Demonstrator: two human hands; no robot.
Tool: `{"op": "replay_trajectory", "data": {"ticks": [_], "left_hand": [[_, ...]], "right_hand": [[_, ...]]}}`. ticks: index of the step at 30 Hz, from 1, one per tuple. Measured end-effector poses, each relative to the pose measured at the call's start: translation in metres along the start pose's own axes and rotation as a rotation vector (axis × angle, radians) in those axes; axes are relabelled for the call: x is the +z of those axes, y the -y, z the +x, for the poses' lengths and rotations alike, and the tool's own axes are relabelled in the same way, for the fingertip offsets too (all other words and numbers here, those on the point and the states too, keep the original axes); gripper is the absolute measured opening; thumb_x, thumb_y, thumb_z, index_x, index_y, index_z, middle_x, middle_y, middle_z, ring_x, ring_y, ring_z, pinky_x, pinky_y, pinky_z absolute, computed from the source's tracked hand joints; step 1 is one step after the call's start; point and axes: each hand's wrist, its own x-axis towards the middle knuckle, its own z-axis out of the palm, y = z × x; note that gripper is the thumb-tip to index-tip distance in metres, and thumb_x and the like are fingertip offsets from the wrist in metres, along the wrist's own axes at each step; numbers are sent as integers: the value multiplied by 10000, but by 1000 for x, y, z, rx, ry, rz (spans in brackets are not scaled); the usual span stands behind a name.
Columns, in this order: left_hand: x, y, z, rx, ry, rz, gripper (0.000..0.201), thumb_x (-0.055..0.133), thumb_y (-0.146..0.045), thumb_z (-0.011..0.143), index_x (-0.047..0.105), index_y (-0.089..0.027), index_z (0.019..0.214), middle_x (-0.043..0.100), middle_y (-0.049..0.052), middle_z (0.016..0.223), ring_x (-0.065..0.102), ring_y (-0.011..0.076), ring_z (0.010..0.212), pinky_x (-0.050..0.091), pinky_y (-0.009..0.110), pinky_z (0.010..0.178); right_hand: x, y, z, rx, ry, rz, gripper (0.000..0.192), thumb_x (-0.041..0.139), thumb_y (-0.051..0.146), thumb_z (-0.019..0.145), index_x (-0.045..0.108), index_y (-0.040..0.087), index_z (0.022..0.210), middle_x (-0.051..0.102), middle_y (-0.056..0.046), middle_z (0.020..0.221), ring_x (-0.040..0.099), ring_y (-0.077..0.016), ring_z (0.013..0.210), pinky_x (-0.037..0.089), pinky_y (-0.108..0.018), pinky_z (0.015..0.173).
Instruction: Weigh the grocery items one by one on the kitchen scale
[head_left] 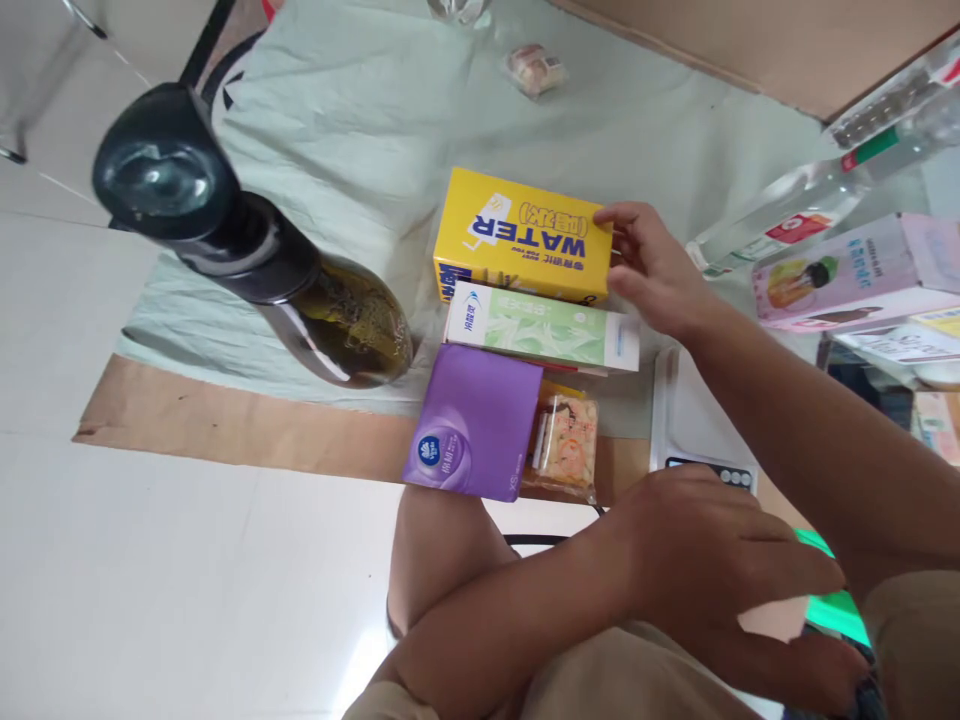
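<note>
On the cloth-covered table [322, 130]: flat-sided yellow box [517, 235], WATER printed upside down. Right hand [652, 260] at its right end, fingers and thumb parted at the edge; can't tell if the grip is firm. Slim green-white carton [540, 328] right alongside, then purple pack [480, 415], marked XS, next to crinkly clear-wrapped snack [568, 440]. Left hand [720, 560] lower right, thumb spread wide from fingers, apparently empty.

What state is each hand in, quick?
Left hand: open, nothing visibly held.
Right hand: at the end of the yellow WATER box; whether gripping it, cannot tell.
</note>
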Motion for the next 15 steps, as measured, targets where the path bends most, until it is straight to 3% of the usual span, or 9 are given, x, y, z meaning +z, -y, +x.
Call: {"op": "replay_trajectory", "data": {"ticks": [2,5,7,10,12,15], "left_hand": [[2,1,-2,-15,4,16,331,651,-513,960,686,-216,818,746,5,746,718,158,665,588,345,794],[8,5,-6,-8,-7,31,312,649,-501,947,631,-222,809,704,-13,688,682,157,613,538,352,725],[13,10,-8,23,-56,28,322,642,-508,958,612,-221,815,696,-14,678,675,159,613,497,357,693],[19,17,-8,67,-224,-11,283,608,-466,997,616,-217,862,710,-13,691,660,152,616,468,354,679],[18,21,-4,60,-306,-39,250,564,-412,1024,616,-220,873,705,-15,682,642,144,605,461,340,665],[12,23,8,2,-278,-14,265,532,-394,1060,621,-226,875,666,-16,650,607,145,585,465,322,637]], "right_hand": [[-19,16,-18,76,-85,77,700,885,836,705,715,396,1221,744,15,1422,745,-256,1354,635,-495,1212],[-49,37,-75,75,-326,132,604,842,816,754,749,401,1183,738,22,1461,769,-229,1308,637,-460,1184],[-61,40,-126,63,-524,142,605,826,828,723,765,353,1091,769,-11,1385,799,-225,1202,670,-436,1071],[-71,26,-191,97,-858,124,573,801,798,696,718,283,932,783,-35,1111,790,-199,939,654,-387,830],[-81,10,-211,105,-977,86,517,722,756,783,665,265,935,734,-28,1028,751,-178,867,607,-358,761],[-113,-16,-203,76,-1094,14,426,584,684,932,588,273,1045,680,-43,1102,728,-184,974,580,-363,811]]}}
